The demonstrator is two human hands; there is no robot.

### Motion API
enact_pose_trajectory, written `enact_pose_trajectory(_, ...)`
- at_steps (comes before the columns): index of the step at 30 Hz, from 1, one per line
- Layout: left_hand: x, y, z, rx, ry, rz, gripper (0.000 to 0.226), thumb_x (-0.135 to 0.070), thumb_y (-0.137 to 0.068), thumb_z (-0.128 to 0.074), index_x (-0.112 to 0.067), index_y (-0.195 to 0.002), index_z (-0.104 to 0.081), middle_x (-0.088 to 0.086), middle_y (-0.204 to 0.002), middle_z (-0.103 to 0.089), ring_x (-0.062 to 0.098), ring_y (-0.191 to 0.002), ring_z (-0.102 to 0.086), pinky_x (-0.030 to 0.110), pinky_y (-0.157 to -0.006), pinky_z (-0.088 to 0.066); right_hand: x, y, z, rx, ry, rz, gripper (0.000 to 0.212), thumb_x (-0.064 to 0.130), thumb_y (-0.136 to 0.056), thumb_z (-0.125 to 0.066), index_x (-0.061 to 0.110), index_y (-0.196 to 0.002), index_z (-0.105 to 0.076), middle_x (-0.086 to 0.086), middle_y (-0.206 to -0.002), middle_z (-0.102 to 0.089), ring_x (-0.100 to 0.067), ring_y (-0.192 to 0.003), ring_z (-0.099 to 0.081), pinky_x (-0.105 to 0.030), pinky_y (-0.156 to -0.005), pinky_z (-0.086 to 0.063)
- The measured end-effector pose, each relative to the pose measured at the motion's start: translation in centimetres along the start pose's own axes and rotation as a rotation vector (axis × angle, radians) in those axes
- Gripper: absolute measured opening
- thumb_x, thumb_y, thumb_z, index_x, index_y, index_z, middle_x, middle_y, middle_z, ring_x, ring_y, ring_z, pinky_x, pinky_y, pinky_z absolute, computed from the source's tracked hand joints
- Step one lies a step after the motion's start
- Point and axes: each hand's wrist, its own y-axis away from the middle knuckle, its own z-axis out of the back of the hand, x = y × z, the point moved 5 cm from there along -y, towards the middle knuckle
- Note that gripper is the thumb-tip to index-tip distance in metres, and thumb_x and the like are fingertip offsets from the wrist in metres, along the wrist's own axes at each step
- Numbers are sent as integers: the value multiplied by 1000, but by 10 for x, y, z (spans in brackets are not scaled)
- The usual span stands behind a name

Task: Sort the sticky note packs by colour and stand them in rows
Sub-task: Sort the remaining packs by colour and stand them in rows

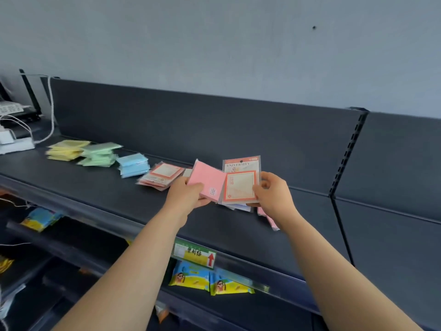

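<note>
Our left hand [188, 194] grips a plain pink pack [206, 181] by its lower left corner, thumb on the face and fingers curled behind. Our right hand [269, 192] pinches the right edge of an orange-framed pack [241, 181]. The two packs are held up side by side above the shelf [95, 194], their inner edges touching. The orange-framed pack's header card reads "UNIVERSITY"; the smaller print beneath it is too blurred for us to read. The pink pack carries a small round sticker near its lower edge, illegible.

On the shelf to the left, packs lie flat in loose heaps by colour: a yellow pile [65, 150], a green pile [100, 154], a blue pile [132, 164] and an orange-framed pile [161, 176] nearest our left hand. A few loose packs [269, 219], pink and pale, lie under and right of our hands.

On the shelf's front rail we see a price tag [194, 255] with a red upward arrow and Chinese characters we cannot make out. Below it hang yellow-and-blue packets [207, 280] showing a cartoon figure in sunglasses.
</note>
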Motion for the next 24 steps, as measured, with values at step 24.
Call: enact_pose_trajectory(24, -1, -120, 183, -258, 12, -94, 24, 5, -91, -42, -13, -101, -54, 5, -103, -66, 23, -93, -68, 23, -61, -56, 49, -89, -190, 78, 176, -4, 21, 6, -84, -56, 8, -104, -63, -5, -97, -72, -24, -86, -68, -40, -77, -57)
